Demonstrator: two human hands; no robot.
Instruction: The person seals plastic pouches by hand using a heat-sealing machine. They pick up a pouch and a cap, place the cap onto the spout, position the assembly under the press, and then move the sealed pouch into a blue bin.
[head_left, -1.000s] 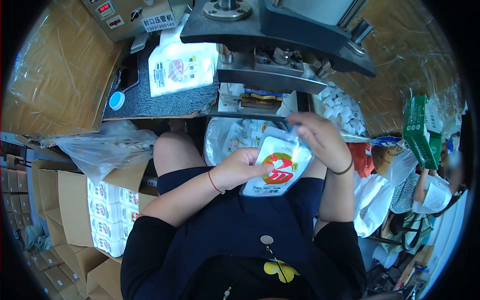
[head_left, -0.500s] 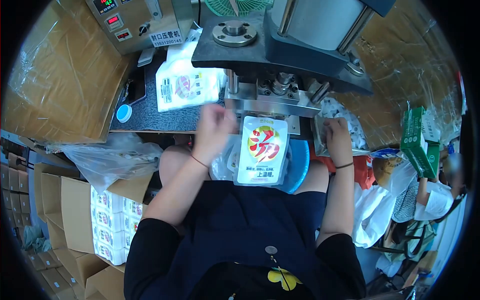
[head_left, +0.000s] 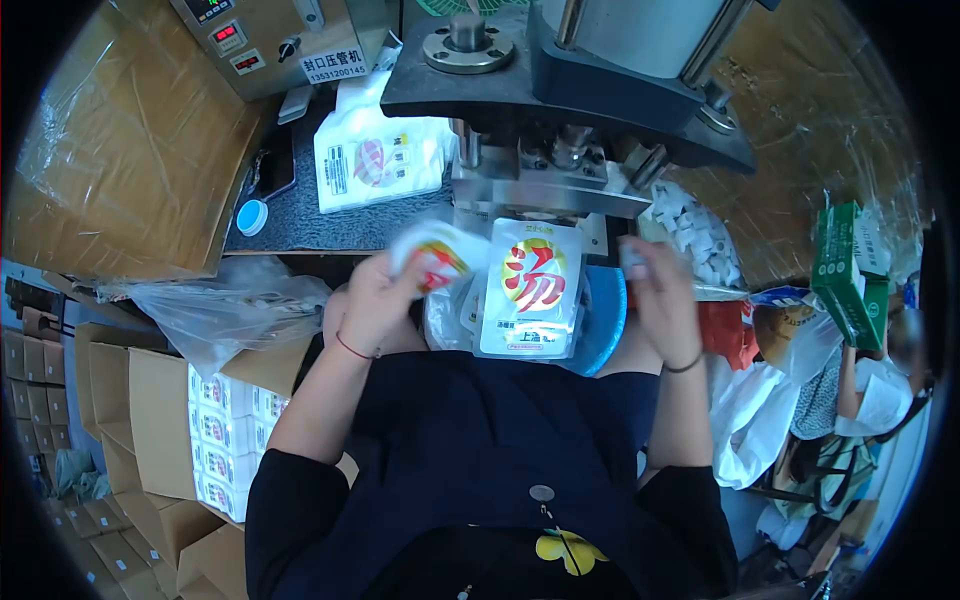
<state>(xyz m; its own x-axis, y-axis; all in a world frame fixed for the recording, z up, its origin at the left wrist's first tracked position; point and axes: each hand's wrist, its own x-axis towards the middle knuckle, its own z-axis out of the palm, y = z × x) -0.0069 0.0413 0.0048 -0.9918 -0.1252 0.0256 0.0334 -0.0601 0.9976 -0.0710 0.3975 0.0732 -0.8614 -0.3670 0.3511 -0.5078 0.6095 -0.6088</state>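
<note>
My left hand [head_left: 378, 298] is closed on a white pouch [head_left: 440, 252] with a red print, blurred by motion, to the left of the machine's front. A flat white pouch [head_left: 530, 285] with a large red character on a yellow round hangs down from under the metal press bar [head_left: 545, 196]. To the right of that pouch, my right hand [head_left: 662, 290] is raised with its fingers pinched on a small pale piece [head_left: 632, 258], too blurred to make out fully. Just behind this hand lies a heap of small white plastic pieces [head_left: 695, 235] in a metal tray.
A stack of white pouches [head_left: 385, 165] lies on the dark mat at left, with a blue-white cap [head_left: 252, 217] nearby. The control box [head_left: 285, 45] stands behind. A blue basin [head_left: 605, 320] sits below the press. An open carton [head_left: 165, 430] with packed pouches is at lower left.
My left hand has moved down and left and now carries a pouch. My right hand has lifted from the tray towards the press with a small piece. The hanging pouch has shifted slightly.
</note>
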